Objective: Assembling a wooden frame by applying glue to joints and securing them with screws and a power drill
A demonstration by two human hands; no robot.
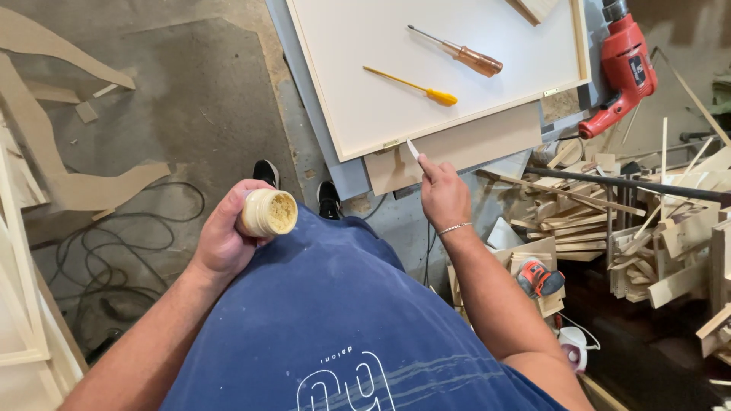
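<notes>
The left hand [225,240] grips an open, light jar of putty [268,212] around its wall; at two o'clock, right hand [444,196] fingers pinch a thin, stiff spatula [413,149] by its handle.

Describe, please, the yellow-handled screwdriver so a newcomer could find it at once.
Start at the large white panel lying on the workbench. Two screwdrivers rest on it; the yellow-handled screwdriver is the one nearer the person, close to the right hand. It is slimmer than the brown-handled screwdriver, and its handle is bright yellow.
</notes>
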